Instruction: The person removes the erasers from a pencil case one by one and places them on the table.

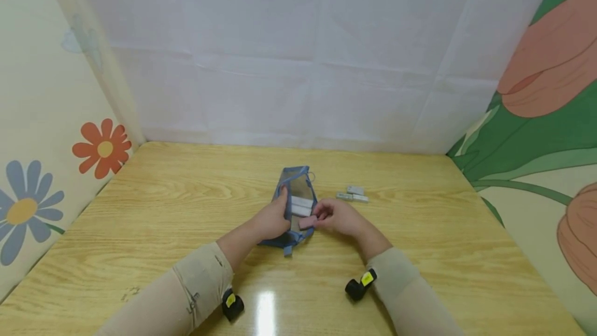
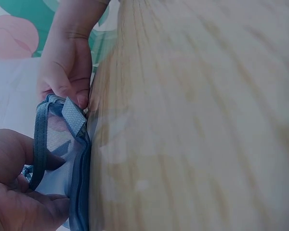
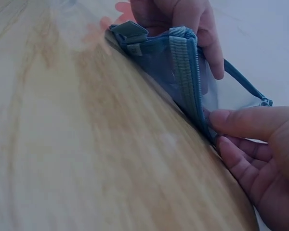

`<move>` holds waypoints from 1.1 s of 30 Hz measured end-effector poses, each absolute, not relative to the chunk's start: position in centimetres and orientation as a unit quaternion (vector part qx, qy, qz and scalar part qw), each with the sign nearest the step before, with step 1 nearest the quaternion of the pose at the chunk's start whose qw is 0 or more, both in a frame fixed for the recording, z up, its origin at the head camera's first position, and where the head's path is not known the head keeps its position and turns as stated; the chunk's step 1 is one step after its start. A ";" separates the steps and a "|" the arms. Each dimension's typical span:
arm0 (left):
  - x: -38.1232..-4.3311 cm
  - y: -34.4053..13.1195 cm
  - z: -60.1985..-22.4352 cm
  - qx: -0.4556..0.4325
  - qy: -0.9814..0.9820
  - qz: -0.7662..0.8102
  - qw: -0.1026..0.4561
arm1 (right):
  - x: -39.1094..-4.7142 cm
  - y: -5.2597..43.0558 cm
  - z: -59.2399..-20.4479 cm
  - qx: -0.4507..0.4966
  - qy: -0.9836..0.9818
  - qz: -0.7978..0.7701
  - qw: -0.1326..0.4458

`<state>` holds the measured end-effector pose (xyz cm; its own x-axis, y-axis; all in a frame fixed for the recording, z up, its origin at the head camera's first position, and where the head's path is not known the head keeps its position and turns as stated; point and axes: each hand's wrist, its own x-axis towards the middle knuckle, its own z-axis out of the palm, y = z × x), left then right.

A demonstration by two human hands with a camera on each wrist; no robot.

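Note:
A blue-trimmed mesh zipper pouch (image 1: 298,172) lies on the table with its zip undone. My left hand (image 1: 275,219) grips its left side, the thumb over the opening's rim. In the left wrist view, the fingers of the left hand (image 2: 14,178) bend round the mesh and trim. My right hand (image 1: 340,217) is at the near right edge; in the right wrist view, thumb and forefinger of the right hand (image 3: 260,149) pinch the zipper edge (image 3: 200,91). Inside are white blocks (image 1: 301,206) and a pink block (image 1: 307,222), whose right end meets the right fingertips.
Several small pale blocks (image 1: 355,191) lie together on the wooden table (image 1: 420,211), right of the pouch. A white sheet (image 1: 280,92) hangs behind the table. Walls painted with flowers (image 1: 103,148) stand on both sides.

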<state>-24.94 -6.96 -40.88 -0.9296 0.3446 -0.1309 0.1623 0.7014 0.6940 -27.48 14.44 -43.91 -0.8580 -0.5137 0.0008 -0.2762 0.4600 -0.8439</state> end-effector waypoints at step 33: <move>-24.7 -7.0 -40.8 0.145 0.914 0.358 0.122 | -29.7 23.2 -43.1 -0.044 0.838 -0.544 -0.005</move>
<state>-24.69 -7.03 -40.80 -0.9281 0.3529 -0.1191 0.1781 0.7013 0.6903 -29.67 23.24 -43.09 -0.9961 -0.0686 0.0561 -0.0791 0.4032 -0.9117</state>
